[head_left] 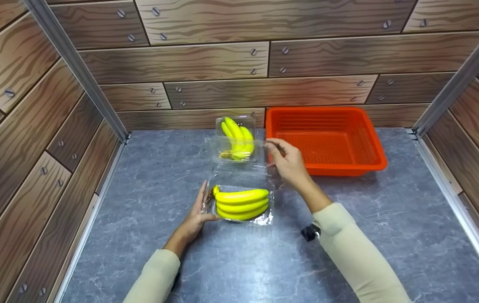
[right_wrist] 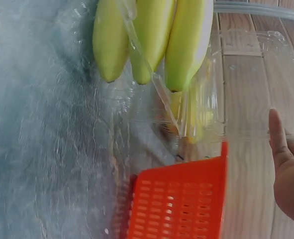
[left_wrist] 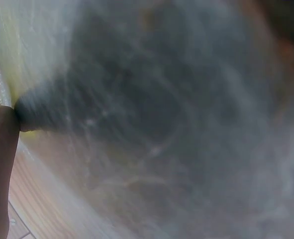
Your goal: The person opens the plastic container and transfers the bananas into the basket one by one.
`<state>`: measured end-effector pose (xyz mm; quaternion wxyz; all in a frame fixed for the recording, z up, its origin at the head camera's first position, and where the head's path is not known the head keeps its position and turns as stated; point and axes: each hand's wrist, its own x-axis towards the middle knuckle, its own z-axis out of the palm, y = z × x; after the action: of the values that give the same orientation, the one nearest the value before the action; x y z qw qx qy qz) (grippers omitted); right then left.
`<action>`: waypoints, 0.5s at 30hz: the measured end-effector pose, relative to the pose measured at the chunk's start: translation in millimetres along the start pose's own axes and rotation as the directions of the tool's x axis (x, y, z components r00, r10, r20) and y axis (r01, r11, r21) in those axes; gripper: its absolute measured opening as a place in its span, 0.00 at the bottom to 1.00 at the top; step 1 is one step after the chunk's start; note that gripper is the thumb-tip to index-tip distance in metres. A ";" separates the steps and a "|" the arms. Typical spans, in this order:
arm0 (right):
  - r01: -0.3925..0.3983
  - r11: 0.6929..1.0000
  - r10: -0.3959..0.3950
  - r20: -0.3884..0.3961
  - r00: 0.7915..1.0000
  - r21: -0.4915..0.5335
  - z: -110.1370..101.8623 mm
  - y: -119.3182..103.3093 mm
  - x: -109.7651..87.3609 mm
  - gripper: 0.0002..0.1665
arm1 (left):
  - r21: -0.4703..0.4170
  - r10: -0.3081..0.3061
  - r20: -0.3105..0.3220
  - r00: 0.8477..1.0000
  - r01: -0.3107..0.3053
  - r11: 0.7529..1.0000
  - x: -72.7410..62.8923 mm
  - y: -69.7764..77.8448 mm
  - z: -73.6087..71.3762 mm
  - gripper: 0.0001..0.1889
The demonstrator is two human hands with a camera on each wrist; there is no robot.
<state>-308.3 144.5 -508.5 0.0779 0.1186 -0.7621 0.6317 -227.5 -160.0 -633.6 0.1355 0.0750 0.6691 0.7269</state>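
Observation:
In the head view, a bunch of yellow bananas (head_left: 242, 203) lies in the base of a clear plastic clamshell box (head_left: 265, 219), its stem end toward the left. The box's transparent lid (head_left: 260, 169) stands raised on the far side. My right hand (head_left: 289, 162) pinches the lid's right edge between thumb and fingers; the right wrist view shows this hand (right_wrist: 288, 184) at the lid too. With straight fingers, my left hand (head_left: 195, 219) rests against the box's left side, thumb at the near left corner. In the left wrist view, only a dark digit (left_wrist: 1, 149) shows clearly.
Behind the raised lid, a second clear box holds another bunch of bananas (head_left: 239, 139), partly seen through the plastic. An orange-red basket (head_left: 327, 171) stands at the back right, just beyond my right hand. Wood-patterned walls (head_left: 205, 63) enclose the grey marbled table (head_left: 146, 168).

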 end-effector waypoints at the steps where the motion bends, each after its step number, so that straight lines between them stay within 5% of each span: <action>1: -0.009 1.000 0.009 -0.009 1.000 0.009 1.4 1.7 3.7 0.20 | -0.004 0.001 -0.005 1.000 -0.001 1.000 0.2 -0.3 0.1 0.67; 10: -0.148 0.978 0.163 -0.093 0.982 0.148 14.8 7.1 31.6 0.23 | 0.058 -0.017 -0.065 0.998 0.021 0.998 -1.3 1.2 2.4 0.71; 15: -0.202 0.975 0.215 -0.189 0.958 0.087 19.3 7.8 38.4 0.23 | 0.084 -0.008 -0.083 0.996 0.015 0.996 -2.3 1.1 2.8 0.72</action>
<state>-346.7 123.7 -509.2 0.0819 -0.0231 -0.7373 0.6702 -224.5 -158.1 -632.1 0.1086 0.0465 0.7045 0.6997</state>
